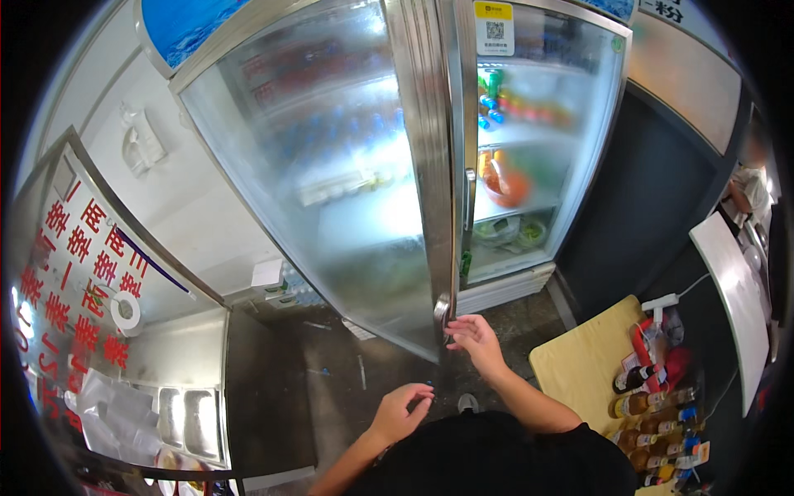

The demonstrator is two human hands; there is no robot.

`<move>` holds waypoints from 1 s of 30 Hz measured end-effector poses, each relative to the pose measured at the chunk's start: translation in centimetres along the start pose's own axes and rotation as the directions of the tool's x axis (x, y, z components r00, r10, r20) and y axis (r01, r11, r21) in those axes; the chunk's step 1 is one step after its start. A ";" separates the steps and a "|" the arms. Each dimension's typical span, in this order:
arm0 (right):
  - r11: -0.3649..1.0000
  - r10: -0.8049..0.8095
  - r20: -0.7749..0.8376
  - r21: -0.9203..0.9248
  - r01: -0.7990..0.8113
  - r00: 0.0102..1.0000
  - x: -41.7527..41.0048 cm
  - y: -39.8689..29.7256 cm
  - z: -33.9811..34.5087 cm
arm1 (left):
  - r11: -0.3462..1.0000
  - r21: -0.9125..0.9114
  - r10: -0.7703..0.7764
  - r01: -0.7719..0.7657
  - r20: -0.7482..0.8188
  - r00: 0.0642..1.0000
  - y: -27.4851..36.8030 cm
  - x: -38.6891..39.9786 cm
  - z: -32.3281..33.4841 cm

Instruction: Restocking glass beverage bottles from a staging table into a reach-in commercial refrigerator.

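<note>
In front of me stands a glass-door display fridge. Its left door [322, 180] is swung out toward me, and the glass is fogged. My right hand [476, 342] is at the lower end of this door, with bent fingertips against or just beside the metal door handle [441, 310]; whether they grip it I cannot tell. Lower and to the left, my left hand [403, 409] hangs in the air, thumb and fingers curved apart with nothing between them. Behind the closed right door [527, 155] are cans, an orange-red round item [505, 183] and greens in a bowl [532, 232].
A wooden table [574, 356] at right holds several bottles [636, 406] and a red basket [642, 338]. On the left are a glass panel with red writing [80, 266], a tape roll [126, 313] and metal trays [201, 421]. A person [747, 186] is at far right.
</note>
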State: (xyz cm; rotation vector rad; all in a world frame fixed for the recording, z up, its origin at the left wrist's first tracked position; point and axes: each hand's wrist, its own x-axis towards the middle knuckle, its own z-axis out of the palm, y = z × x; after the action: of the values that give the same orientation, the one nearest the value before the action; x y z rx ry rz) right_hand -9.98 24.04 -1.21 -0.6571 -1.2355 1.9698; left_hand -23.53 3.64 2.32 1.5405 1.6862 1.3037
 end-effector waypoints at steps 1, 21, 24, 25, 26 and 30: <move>1.000 0.006 0.001 0.008 -0.006 1.000 0.8 0.1 -0.6 | 0.999 -0.040 -0.019 0.023 0.103 0.995 0.4 0.5 0.5; 0.738 -0.381 0.085 -0.572 0.358 0.921 19.9 -0.4 -6.0 | 0.980 -0.073 -0.108 0.188 0.595 0.796 0.3 6.5 6.2; 0.670 -0.447 0.085 -0.627 0.397 0.890 22.9 -0.3 -6.2 | 0.972 -0.057 -0.153 0.226 0.579 0.801 0.0 6.2 5.9; 0.664 -0.464 0.077 -0.629 0.404 0.882 23.8 -0.3 -6.2 | 0.971 -0.037 -0.173 0.235 0.571 0.802 0.0 6.0 5.7; 0.675 -0.460 0.067 -0.621 0.398 0.885 24.7 -0.3 -6.1 | 0.971 -0.039 -0.174 0.237 0.566 0.806 0.0 5.8 5.5; 0.718 -0.477 0.074 -0.542 0.437 0.876 28.2 0.0 -6.7 | 0.970 0.019 -0.217 0.243 0.525 0.823 0.0 4.8 4.5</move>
State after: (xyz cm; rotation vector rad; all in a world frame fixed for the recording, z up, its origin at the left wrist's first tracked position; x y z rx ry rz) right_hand -22.59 49.85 -5.30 -0.6031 -1.7438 1.1657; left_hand -20.82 9.53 1.53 1.4393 1.4133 0.7028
